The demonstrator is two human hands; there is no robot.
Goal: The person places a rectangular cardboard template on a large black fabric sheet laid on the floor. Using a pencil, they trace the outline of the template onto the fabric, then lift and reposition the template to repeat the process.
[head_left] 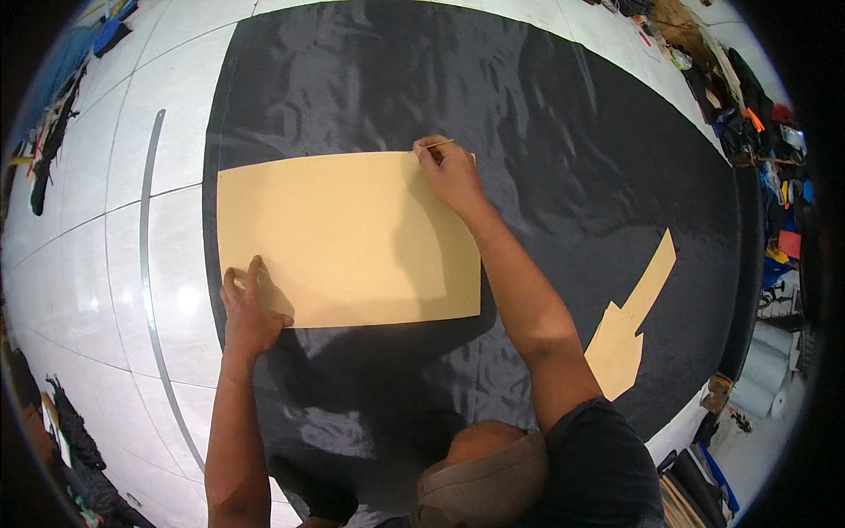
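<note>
Closest to us, our left hand lies flat, fingers spread, pinning the near-left corner of the tan rectangular pattern card, which rests on the black glossy fabric with its long axis running left to right. Further out, our right hand sits at the card's far-right corner, fingers pinched shut on a thin pale marking stick whose tip sits just at the far edge, the card stretching leftward from it; off right lies a second tan arrow-shaped pattern piece.
</note>
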